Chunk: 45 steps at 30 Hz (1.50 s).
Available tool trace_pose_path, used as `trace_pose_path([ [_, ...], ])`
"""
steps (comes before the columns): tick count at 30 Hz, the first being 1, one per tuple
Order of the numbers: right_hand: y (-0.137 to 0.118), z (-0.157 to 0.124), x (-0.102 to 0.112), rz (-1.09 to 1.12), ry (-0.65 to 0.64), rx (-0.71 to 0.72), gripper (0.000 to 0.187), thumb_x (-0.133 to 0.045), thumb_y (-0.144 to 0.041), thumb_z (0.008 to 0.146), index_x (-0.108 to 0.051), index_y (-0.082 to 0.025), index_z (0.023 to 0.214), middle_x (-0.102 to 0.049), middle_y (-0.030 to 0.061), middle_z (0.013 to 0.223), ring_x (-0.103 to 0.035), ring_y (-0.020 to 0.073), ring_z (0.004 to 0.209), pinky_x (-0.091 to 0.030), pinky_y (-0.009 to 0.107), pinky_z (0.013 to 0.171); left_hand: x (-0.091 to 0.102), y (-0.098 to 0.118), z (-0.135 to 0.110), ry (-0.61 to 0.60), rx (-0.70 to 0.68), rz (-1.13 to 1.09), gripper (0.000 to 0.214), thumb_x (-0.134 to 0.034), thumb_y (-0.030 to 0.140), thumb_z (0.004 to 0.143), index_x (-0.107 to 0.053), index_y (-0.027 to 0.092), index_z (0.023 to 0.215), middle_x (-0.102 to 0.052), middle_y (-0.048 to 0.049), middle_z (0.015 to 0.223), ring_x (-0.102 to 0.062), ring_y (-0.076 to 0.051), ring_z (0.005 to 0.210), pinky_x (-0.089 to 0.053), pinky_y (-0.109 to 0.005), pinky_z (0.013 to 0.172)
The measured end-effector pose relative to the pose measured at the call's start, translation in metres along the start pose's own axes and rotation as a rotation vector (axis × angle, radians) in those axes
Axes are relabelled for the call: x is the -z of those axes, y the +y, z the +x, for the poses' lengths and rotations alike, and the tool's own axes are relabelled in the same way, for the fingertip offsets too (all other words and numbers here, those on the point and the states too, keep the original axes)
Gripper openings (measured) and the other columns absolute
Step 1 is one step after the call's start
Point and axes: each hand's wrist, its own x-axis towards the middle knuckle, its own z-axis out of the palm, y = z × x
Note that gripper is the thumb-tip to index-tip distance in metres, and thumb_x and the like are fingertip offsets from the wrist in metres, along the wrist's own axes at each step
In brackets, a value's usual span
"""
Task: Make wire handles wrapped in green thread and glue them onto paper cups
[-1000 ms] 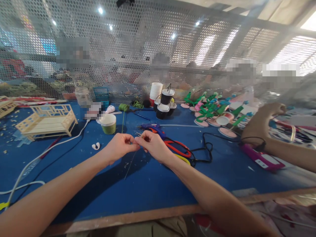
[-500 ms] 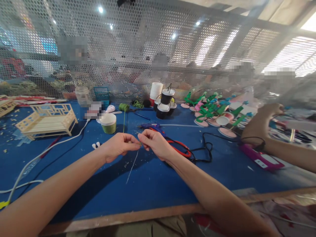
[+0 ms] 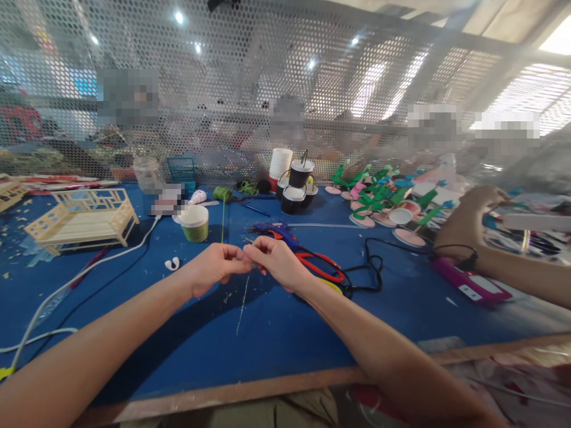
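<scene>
Over the blue table, my two hands meet fingertip to fingertip. My left hand (image 3: 219, 267) is closed in a pinch on green yarn (image 3: 223, 223), which runs back to a green yarn ball (image 3: 222, 194). Also pinched is my right hand (image 3: 277, 261); a thin tip shows above its fingers, too small to name. Below the fingertips hangs a thin whitish strand (image 3: 243, 306), and the fingers hide where it joins. A cup wrapped in green (image 3: 196, 229) stands beyond my left hand. Just behind my right hand lies a blue glue gun (image 3: 281, 232).
White earbuds (image 3: 172, 263) and a small wooden bed frame (image 3: 84, 221) are at left. Black cups (image 3: 294, 200) stand at the back. Green craft figures (image 3: 375, 199), a purple power strip (image 3: 470, 279) and another person's arm (image 3: 464, 232) are at right. Red-handled scissors (image 3: 319, 266) lie near my wrist.
Both hands stay together, with the fingertips slightly shifted. The hanging strand's lower end has swung right and now hangs steeper. The view has shifted a little.
</scene>
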Motion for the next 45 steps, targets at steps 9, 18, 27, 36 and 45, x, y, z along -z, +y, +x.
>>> trace_pose_path([
  [9,0.0018,0.0017,0.0064,0.172,-0.136,-0.055,0.033,-0.063,-0.044,0.063,-0.045,-0.016,0.061,-0.045,-0.0067,0.048,-0.038,0.0042,0.042,-0.03,0.018,0.04,0.0006,-0.0003,-0.0002,-0.028,0.041,-0.047,0.022,-0.067,0.027,0.054,-0.051,0.013,0.059,-0.04,0.0082,0.045,-0.022,-0.001,0.038,-0.012,-0.021,0.039],
  [18,0.0013,0.0005,0.0039,-0.036,-0.038,-0.009,0.035,-0.059,-0.046,0.065,-0.041,-0.017,0.058,-0.038,-0.0088,0.043,-0.033,0.0046,0.039,-0.024,0.019,0.039,0.0008,-0.0011,-0.0001,0.022,-0.037,0.167,0.03,-0.066,0.039,0.056,-0.052,0.013,0.061,-0.042,0.0061,0.052,-0.028,-0.005,0.046,-0.017,-0.02,0.041],
  [27,0.0012,0.0001,0.0043,0.073,-0.076,-0.048,0.034,-0.057,-0.049,0.066,-0.048,-0.017,0.064,-0.044,-0.0063,0.049,-0.039,0.0053,0.043,-0.03,0.019,0.041,-0.0008,-0.0011,-0.0002,0.007,0.005,0.045,0.022,-0.066,0.03,0.055,-0.053,0.012,0.059,-0.043,0.0059,0.051,-0.025,-0.003,0.042,-0.014,-0.021,0.04],
  [36,0.0027,0.002,0.0078,0.146,-0.115,-0.069,0.034,-0.062,-0.044,0.063,-0.044,-0.016,0.059,-0.041,-0.0079,0.045,-0.035,0.0042,0.041,-0.028,0.019,0.041,0.0008,-0.0005,0.0002,-0.043,0.021,0.008,0.023,-0.066,0.028,0.056,-0.051,0.012,0.061,-0.044,0.006,0.053,-0.027,-0.003,0.043,-0.014,-0.02,0.04],
  [45,0.0077,0.0032,0.0074,-0.006,-0.069,-0.009,0.036,-0.058,-0.047,0.066,-0.041,-0.017,0.058,-0.037,-0.0086,0.043,-0.033,0.0047,0.04,-0.023,0.02,0.039,0.0001,0.0002,-0.0004,-0.029,-0.015,0.123,0.024,-0.065,0.033,0.057,-0.052,0.012,0.062,-0.042,0.0057,0.053,-0.029,-0.005,0.047,-0.017,-0.02,0.041],
])
